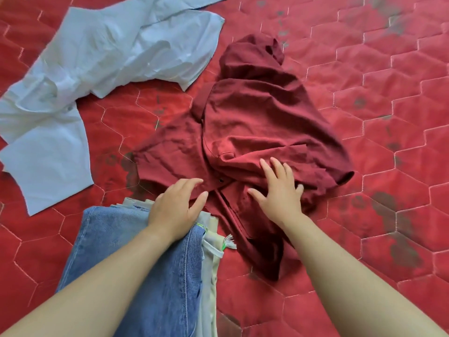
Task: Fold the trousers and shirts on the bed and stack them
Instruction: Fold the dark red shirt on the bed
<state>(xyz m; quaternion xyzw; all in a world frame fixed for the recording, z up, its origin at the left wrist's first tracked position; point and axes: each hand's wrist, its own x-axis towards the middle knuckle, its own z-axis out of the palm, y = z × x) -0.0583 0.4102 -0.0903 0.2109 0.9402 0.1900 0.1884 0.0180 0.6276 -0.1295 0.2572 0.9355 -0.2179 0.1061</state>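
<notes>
A crumpled dark red shirt (255, 122) lies in the middle of the bed. My right hand (279, 188) lies flat on its near edge, fingers spread. My left hand (177, 205) reaches over the top of a stack of folded trousers, blue jeans (145, 263) uppermost with a pale pair (211, 259) under them, and its fingertips touch the red shirt's near hem. A light blue shirt (97, 64) sprawls unfolded at the far left.
The bed is covered by a red quilted spread (376, 166) with hexagon stitching and dark faded patches. The spread runs bare to the right of the red shirt and along the near right.
</notes>
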